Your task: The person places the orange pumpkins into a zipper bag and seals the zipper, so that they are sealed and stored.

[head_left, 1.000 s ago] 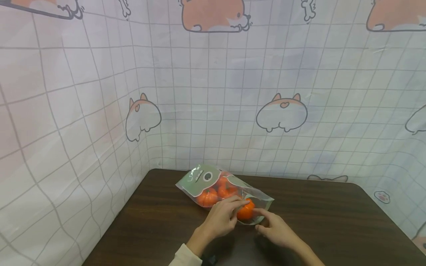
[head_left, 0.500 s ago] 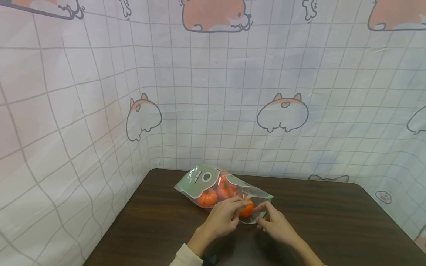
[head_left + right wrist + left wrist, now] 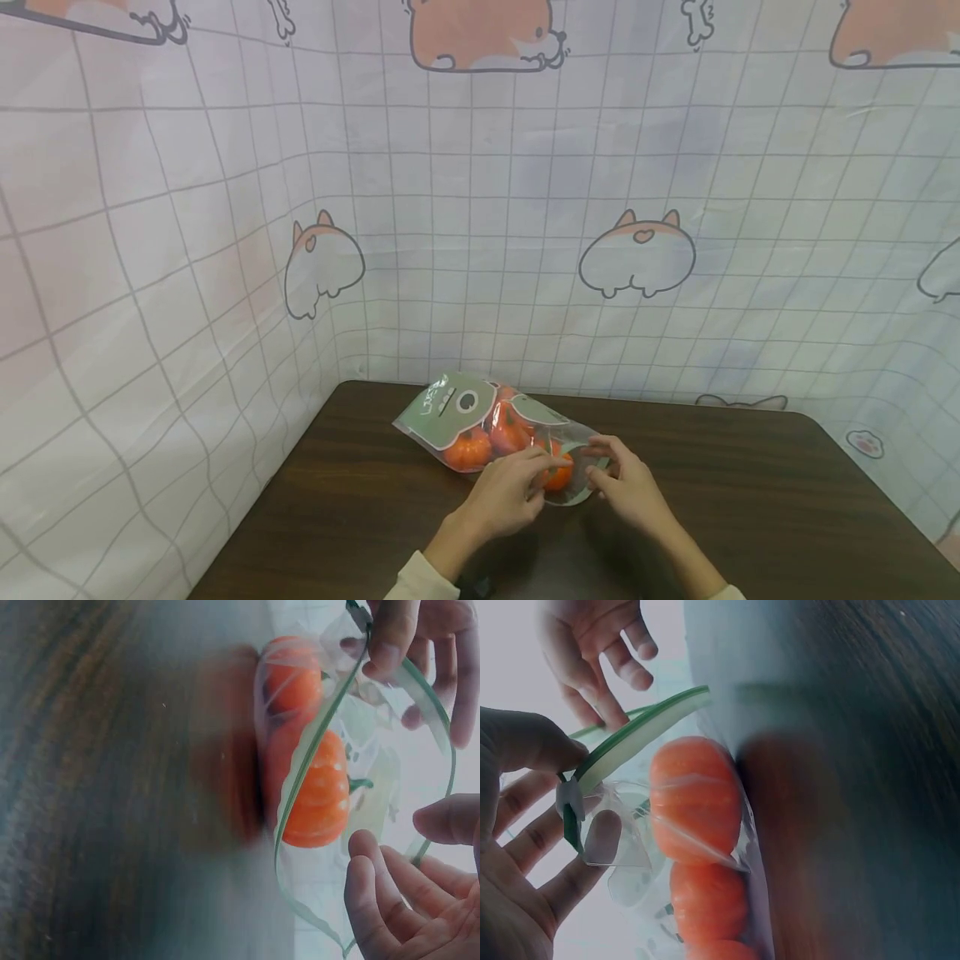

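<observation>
A clear zip bag with a green cartoon-face print lies on the dark table. Inside it sit several small, glossy orange pumpkin-like pieces, with green stems. The bag's mouth gapes toward me, its green zip rim bowed apart. My left hand pinches the rim beside the white slider, thumb on one side and fingers on the other. At the right end of the mouth is my right hand, fingers spread and loosely bent around the rim; whether they touch it I cannot tell.
The brown wooden table reaches back to a white gridded cloth with cartoon dogs. This cloth also hangs along the left and right sides. A small dark object shows near the left wrist.
The right hand has shifted slightly away and to the right along the rim, and the mouth looks wider. The left hand has stayed nearly in place.
</observation>
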A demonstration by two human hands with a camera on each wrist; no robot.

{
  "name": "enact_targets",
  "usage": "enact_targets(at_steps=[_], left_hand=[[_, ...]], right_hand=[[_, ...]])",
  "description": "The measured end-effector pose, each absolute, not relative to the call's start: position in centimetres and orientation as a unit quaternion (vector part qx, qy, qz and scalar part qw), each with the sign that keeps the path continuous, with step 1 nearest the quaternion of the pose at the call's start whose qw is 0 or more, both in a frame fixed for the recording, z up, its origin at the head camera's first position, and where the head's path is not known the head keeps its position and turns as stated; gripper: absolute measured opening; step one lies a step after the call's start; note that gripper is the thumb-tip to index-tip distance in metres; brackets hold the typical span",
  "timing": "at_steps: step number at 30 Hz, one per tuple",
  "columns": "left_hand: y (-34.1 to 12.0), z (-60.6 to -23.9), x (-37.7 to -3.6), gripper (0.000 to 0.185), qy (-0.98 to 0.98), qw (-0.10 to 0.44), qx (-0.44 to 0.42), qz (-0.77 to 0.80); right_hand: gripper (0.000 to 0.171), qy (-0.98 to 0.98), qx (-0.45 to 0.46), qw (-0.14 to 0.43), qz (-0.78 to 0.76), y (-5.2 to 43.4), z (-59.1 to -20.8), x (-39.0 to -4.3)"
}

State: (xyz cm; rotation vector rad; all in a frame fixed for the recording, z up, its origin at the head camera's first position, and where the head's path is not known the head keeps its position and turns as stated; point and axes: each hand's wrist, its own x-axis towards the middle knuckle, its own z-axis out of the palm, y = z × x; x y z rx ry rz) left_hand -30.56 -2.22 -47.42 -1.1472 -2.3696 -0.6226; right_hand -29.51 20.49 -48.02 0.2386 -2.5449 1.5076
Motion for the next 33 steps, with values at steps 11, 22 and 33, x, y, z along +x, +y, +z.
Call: enact_targets(at_steps=[11, 22, 33], left_hand=[[-1.4, -47.6, -30.0, 0.056, -0.852, 0.216, -0.435, -0.197], [-1.4, -47.6, -29.8, 0.033, -0.855, 0.206, -0.431, -0.203], [-3.0, -47.6, -30.7, 0.036, -0.884, 0.214, -0.398, -0.117]], right_hand=[[0.046, -0.851, 0.056, 0.084, 0.515, 21.8, -48.1, -30.6], [0.056, -0.856, 0.06, 0.063, 0.509, 23.4, -48.8, -31.5], [0.036, -0.855, 0.069, 0.078, 0.509, 24.6, -47.5, -31.3]])
